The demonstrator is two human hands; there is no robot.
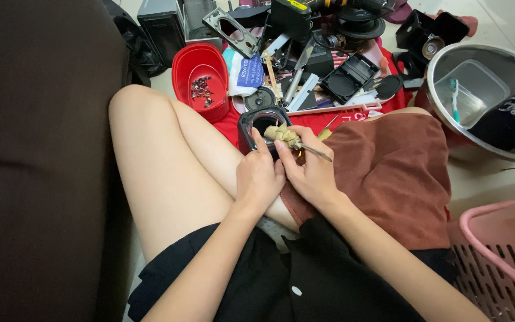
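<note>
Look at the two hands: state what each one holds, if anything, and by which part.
The left hand grips the black box-shaped housing by its near rim. The right hand holds a screwdriver by its tan wrapped handle, the metal shaft pointing right.

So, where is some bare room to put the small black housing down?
Bare floor shows between the brown cloth and the steel bowl, above the pink basket. Ahead, around the red tray and the black parts, it is crowded. Both hands hold the black housing.
</note>
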